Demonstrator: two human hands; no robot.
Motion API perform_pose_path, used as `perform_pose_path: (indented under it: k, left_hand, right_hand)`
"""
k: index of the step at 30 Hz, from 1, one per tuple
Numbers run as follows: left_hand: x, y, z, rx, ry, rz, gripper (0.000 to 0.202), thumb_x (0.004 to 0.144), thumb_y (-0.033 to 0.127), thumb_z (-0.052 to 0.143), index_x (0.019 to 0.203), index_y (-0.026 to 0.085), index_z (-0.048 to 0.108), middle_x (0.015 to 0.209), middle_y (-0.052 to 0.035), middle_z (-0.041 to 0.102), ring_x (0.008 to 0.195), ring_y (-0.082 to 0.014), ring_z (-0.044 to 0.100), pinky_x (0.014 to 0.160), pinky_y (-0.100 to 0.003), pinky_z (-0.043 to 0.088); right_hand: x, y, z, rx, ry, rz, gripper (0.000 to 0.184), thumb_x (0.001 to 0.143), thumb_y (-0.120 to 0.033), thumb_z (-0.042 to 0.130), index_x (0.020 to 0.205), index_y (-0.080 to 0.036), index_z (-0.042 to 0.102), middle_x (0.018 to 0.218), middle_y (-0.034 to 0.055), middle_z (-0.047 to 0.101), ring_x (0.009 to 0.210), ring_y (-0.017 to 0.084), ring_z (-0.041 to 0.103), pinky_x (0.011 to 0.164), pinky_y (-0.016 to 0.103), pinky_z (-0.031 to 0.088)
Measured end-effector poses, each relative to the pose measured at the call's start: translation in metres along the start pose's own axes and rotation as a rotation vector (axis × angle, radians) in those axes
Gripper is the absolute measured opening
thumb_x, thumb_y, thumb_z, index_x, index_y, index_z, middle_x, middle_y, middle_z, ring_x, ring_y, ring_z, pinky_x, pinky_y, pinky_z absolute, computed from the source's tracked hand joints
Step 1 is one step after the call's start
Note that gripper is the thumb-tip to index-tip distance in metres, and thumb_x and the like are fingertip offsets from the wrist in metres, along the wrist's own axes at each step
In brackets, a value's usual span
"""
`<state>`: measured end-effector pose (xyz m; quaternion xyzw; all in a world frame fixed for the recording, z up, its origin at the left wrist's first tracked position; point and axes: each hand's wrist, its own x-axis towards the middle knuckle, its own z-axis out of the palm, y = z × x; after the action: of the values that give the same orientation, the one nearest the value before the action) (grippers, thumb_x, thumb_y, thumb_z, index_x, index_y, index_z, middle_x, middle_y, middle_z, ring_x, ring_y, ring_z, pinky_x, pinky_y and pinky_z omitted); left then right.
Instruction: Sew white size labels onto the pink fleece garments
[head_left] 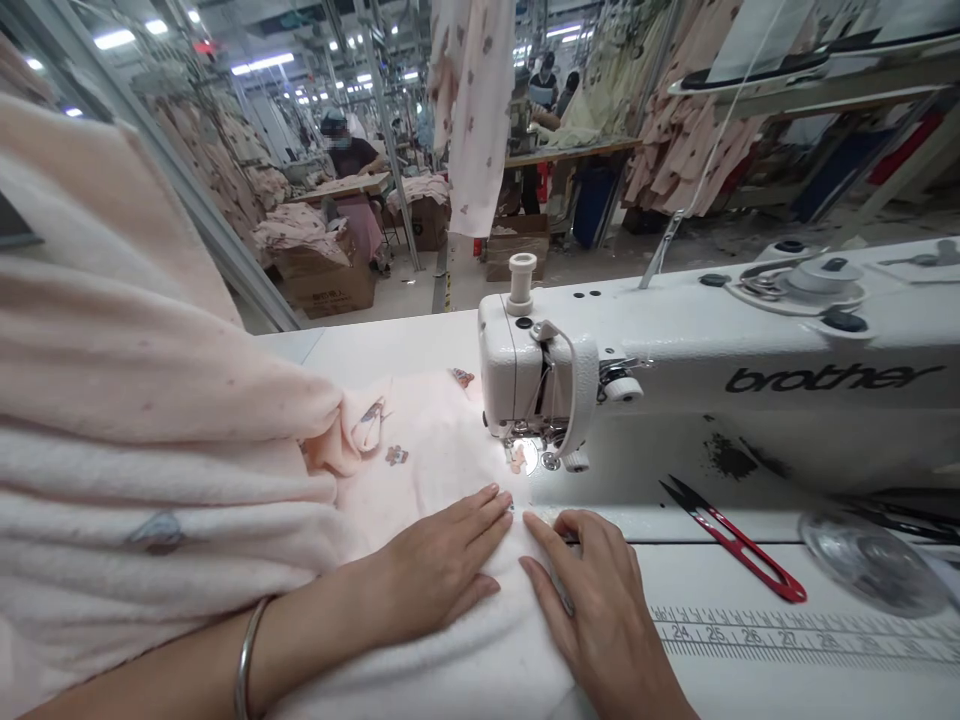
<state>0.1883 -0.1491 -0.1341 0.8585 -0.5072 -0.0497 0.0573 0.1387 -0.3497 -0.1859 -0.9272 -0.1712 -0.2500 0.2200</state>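
Stretching beneath everything, the white worktop [390, 345] carries a pale pink cloth [450, 440], piled in thick folds at the left and spread flat up to the head of the white sewing machine [675, 350]. From where I stand, the cloth looks soft, fleecy and limp, light where it lies flat, though the pile could drag on it. I'd judge it hard to damage but easy to stretch or pucker, so flat fingers near its right edge seem the best hold. The left hand [446, 560] lies palm down on it, fingers straight, gripping nothing. The right hand [600, 590] bends beside that edge, thumb and forefinger apart; whether its curled fingers pinch anything, I cannot tell. Red snips [731, 546] lie farther right, touching neither hand.
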Motion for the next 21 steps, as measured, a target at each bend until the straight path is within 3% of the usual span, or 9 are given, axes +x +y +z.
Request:
perform_pose_path:
  k: [12,17,21]
  left_hand:
    - [-0.001,-0.007,0.009,-0.059,0.065,0.028,0.051,0.095,0.028,0.041,0.14,0.007,0.031,0.148,-0.0193,0.032,0.14,-0.0262,0.025,0.113,-0.041,0.034]
    - [0.003,-0.005,0.008,-0.037,0.092,0.032,0.049,0.094,0.024,0.042,0.138,0.005,0.034,0.144,-0.0208,0.037,0.138,-0.0274,0.029,0.112,-0.042,0.035]
    - [0.006,-0.003,0.006,0.03,0.07,0.046,0.047,0.093,0.021,0.043,0.134,0.001,0.039,0.141,-0.0233,0.04,0.134,-0.0309,0.036,0.108,-0.043,0.04]
  right_hand:
    - [0.0,0.002,0.001,0.01,-0.025,0.006,0.031,0.092,-0.024,0.05,0.122,-0.015,0.053,0.104,0.0115,0.045,0.1,0.024,0.045,0.08,0.04,0.04]
    - [-0.006,-0.001,0.001,0.008,-0.026,0.06,0.03,0.093,-0.026,0.048,0.122,-0.019,0.054,0.107,0.0111,0.045,0.103,0.024,0.046,0.082,0.04,0.041]
    - [0.007,0.014,-0.007,0.063,-0.088,0.072,0.03,0.094,-0.026,0.045,0.122,-0.019,0.055,0.104,0.0101,0.051,0.102,0.02,0.05,0.083,0.034,0.046]
